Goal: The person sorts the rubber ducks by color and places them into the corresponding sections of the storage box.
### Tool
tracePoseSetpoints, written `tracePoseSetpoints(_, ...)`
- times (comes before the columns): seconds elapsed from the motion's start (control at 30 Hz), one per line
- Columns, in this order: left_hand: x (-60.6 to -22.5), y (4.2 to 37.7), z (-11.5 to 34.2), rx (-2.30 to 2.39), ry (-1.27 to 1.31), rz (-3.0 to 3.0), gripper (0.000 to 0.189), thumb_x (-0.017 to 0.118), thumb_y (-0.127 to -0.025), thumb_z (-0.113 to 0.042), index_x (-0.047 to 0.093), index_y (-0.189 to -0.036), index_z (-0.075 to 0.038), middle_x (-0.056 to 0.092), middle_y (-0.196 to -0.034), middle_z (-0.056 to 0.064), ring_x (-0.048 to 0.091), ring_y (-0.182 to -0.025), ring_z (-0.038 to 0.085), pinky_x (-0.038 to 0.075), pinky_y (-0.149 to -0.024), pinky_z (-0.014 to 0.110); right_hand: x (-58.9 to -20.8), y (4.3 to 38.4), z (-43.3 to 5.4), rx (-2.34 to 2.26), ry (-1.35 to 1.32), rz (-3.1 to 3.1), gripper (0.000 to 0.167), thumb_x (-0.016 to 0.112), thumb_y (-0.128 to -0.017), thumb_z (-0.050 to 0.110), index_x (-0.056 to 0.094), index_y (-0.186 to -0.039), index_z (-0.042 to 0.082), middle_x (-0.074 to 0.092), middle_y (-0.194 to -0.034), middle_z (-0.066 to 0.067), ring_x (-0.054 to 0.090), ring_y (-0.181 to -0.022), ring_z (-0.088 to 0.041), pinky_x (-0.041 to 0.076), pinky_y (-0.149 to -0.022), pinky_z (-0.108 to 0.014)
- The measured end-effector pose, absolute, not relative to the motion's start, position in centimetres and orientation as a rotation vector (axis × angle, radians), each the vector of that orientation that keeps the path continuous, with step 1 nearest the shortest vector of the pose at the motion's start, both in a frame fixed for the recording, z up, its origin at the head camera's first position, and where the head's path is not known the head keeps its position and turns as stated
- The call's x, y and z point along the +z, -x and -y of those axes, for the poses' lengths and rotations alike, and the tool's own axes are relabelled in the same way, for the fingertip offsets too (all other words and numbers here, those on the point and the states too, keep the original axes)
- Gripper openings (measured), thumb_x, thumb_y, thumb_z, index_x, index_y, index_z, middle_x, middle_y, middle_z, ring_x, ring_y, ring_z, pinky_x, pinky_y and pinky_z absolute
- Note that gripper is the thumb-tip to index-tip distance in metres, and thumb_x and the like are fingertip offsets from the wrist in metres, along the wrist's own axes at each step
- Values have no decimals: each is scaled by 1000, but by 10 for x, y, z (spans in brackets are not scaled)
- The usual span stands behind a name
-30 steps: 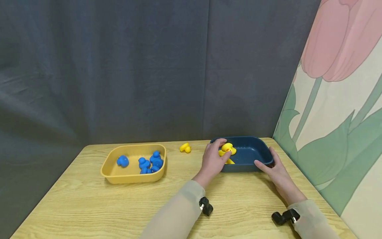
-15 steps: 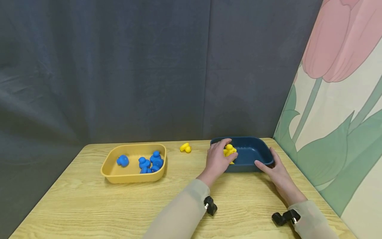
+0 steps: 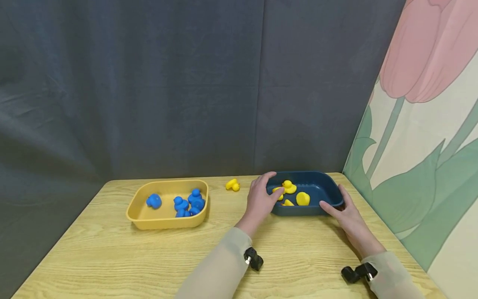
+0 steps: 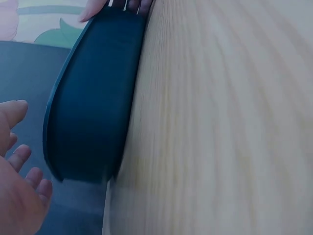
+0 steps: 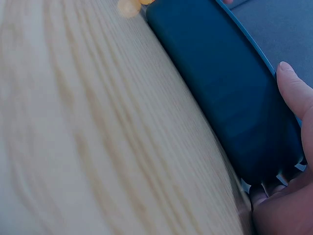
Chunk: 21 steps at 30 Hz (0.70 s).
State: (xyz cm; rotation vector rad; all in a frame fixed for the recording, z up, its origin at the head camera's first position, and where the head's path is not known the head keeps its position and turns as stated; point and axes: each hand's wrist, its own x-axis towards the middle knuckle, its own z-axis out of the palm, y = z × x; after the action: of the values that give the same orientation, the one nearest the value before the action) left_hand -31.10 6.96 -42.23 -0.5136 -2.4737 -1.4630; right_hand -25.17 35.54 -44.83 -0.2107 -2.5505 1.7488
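My left hand (image 3: 260, 200) is at the left end of a dark blue plastic bin (image 3: 306, 211), fingers spread and holding nothing. In the left wrist view that hand (image 4: 18, 188) stands apart from the bin (image 4: 95, 93). Several yellow rubber ducks lie inside: one upright duck (image 3: 289, 187), one tipped duck (image 3: 303, 199) with its flat base showing, and others partly hidden by the front wall and my left thumb. My right hand (image 3: 350, 220) grips the bin's right end. In the right wrist view, the thumb (image 5: 293, 90) is on the rim and the fingers curl round the end wall.
On the left of the wooden table (image 3: 149, 261) stands a yellow bin (image 3: 164, 224) with several blue rubber ducks (image 3: 181, 204). Between the bins, near the back edge, lie yellow ducks (image 3: 233, 185). A dark curtain (image 3: 186, 91) hangs behind; a tulip-patterned wall (image 3: 418, 166) borders the right.
My left hand moved right over the dark blue bin with a yellow duck, let it go there, and drew back left, fingers spreading. My right hand stayed on the bin.
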Motion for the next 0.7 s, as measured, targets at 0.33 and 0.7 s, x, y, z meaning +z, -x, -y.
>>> tracePoseSetpoints(0.33, -422, 321, -37, -1497, 416, 2436, 56, 82, -104, -26, 61, -156, -17, 59, -159, 2, 51, -147, 31, 47, -120, 53, -451, 251, -359, 1758, 211, 2541, 114, 72, -110, 40, -20, -175, 23, -21, -182, -14, -7, -167, -48, 7, -132, -68)
tracePoseSetpoints(0.7, -432, 341, -4, -1493, 260, 2403, 55, 83, -103, -26, 63, -153, -12, 58, -160, 9, 46, -150, 38, 45, -120, 56, -450, 252, -361, 1764, 190, 2530, 113, 72, -110, 37, -19, -175, 21, -20, -182, -14, -8, -167, -47, 6, -132, -67)
